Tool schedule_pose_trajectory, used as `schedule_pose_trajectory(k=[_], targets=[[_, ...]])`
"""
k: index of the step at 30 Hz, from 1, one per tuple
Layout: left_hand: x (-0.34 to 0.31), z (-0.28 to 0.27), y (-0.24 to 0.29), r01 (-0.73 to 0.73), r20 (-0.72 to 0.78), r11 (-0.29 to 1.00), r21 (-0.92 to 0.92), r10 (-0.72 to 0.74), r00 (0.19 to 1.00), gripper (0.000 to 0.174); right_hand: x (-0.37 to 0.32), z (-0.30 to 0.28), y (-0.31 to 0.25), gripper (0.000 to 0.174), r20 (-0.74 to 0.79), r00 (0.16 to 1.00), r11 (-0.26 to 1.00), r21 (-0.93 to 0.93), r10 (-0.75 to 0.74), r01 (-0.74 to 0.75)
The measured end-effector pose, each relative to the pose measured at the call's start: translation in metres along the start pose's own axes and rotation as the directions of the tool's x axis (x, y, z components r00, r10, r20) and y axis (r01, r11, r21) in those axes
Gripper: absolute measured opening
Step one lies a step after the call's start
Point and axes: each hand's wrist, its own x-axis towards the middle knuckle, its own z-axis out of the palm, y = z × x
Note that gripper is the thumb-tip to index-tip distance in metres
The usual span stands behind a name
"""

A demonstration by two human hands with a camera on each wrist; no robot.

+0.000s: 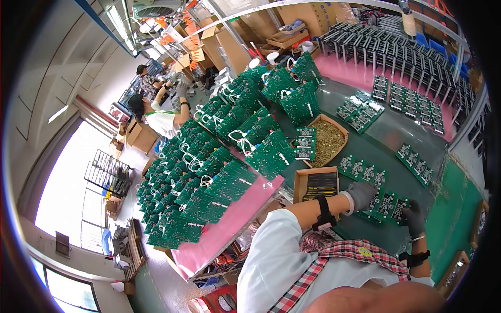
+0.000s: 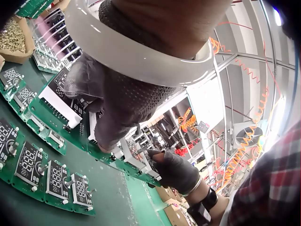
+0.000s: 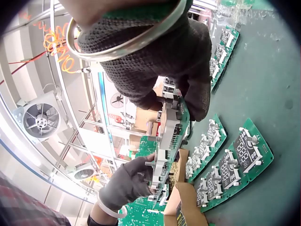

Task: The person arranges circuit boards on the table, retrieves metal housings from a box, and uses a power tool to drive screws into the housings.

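Observation:
A green circuit board strip with several digit displays (image 1: 390, 206) is held at its two ends over the bench. My left hand (image 1: 361, 195), in a grey glove, pinches one end; the thumb and fingers grip the board's edge in the left wrist view (image 2: 120, 101). Gloved too, my right hand (image 1: 416, 220) grips the opposite end. In the right wrist view that hand (image 3: 157, 59) has its fingers on either side of the board (image 3: 173, 128), which is seen edge-on. Beside the held board lie similar display boards (image 1: 360, 169) on the dark green bench top.
A carton of dark strips (image 1: 322, 183) and a tray of small brass-coloured parts (image 1: 330, 140) stand left of the hands. Rows of upright green boards (image 1: 209, 182) fill the pink-covered surface further left. Another display strip (image 1: 414, 165) lies to the right; racked frames (image 1: 391, 52) stand behind.

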Motion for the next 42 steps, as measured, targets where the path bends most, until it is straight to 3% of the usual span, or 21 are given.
schedule_pose_trajectory(k=[8, 11, 20, 31, 34, 37, 38, 40, 41, 42], targets=[[-0.003, 0.003, -0.006, 0.006, -0.034, 0.998, -0.055, -0.008, 0.999, 0.061, 0.014, -0.002, 0.015, 0.051, -0.012, 0.998, 0.996, -0.055, -0.065, 0.064], [0.000, 0.006, -0.007, 0.005, -0.045, 0.997, -0.075, -0.008, 0.999, 0.061, 0.020, -0.010, 0.022, 0.050, 0.031, 0.999, 0.997, -0.070, -0.025, 0.027], [0.015, 0.016, 0.002, -0.028, -0.069, 0.999, 0.022, 0.029, 0.997, 0.055, 0.001, -0.009, 0.013, 0.050, -0.031, 1.000, 0.998, 0.067, 0.002, 0.000], [0.030, 0.027, 0.009, -0.137, -0.090, 0.989, 0.061, 0.142, 0.986, 0.065, 0.002, -0.031, 0.042, 0.052, -0.055, 0.997, 0.999, 0.001, -0.046, 0.046], [0.039, 0.029, 0.027, -0.176, -0.127, 0.984, 0.036, 0.180, 0.976, 0.061, -0.019, -0.040, 0.033, 0.050, -0.113, 0.994, 0.998, -0.058, -0.005, -0.002], [0.052, 0.033, 0.058, -0.220, -0.099, 0.975, 0.029, 0.222, 0.970, 0.055, -0.045, -0.051, 0.034, 0.051, -0.235, 0.972, 0.992, 0.125, 0.000, 0.030], [0.063, 0.043, 0.067, -0.264, -0.111, 0.964, 0.042, 0.267, 0.957, 0.055, -0.054, -0.065, 0.040, 0.051, -0.245, 0.969, 1.000, 0.024, 0.014, -0.009], [0.074, 0.055, 0.096, -0.320, -0.095, 0.946, 0.062, 0.324, 0.941, 0.055, -0.074, -0.082, 0.053, 0.052, -0.315, 0.948, 0.999, 0.005, 0.043, -0.044], [0.075, 0.054, 0.111, -0.322, -0.075, 0.944, 0.073, 0.328, 0.942, 0.055, -0.083, -0.089, 0.062, 0.053, -0.352, 0.935, 0.996, 0.079, 0.053, -0.026], [0.077, 0.055, 0.127, -0.323, -0.058, 0.942, 0.086, 0.329, 0.943, 0.055, -0.090, -0.104, 0.086, 0.054, -0.397, 0.915, 0.997, 0.013, 0.072, -0.073]])
